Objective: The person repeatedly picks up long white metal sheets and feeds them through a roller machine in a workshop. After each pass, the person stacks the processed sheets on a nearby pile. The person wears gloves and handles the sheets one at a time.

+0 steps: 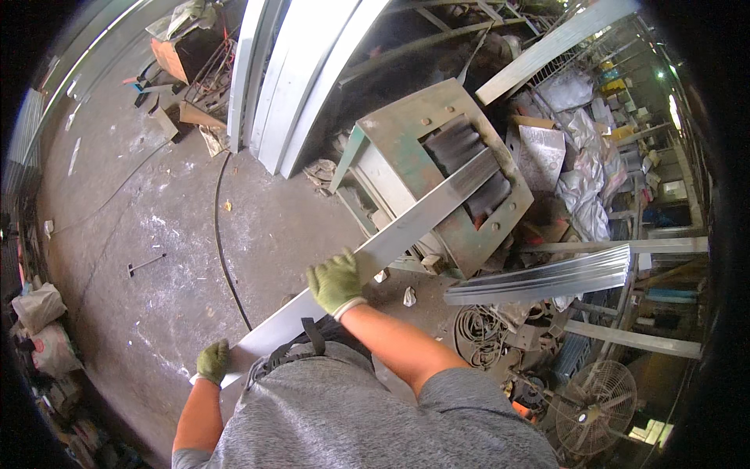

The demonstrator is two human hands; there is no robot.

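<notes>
Strip lies slantwise before the person, near end at left, far end over the rollers in the machine, ahead and right. Left hand at near end; right hand farther along, between left hand and machine. On the floor, left of strip: cable; rod left of cable; bags at far left. Panels beyond cable, left of machine. Right side: sheets, coil nearer than these, fan right of coil.

head cam | left fisheye, head-worn | faces down | shirt close, floor farther
</notes>
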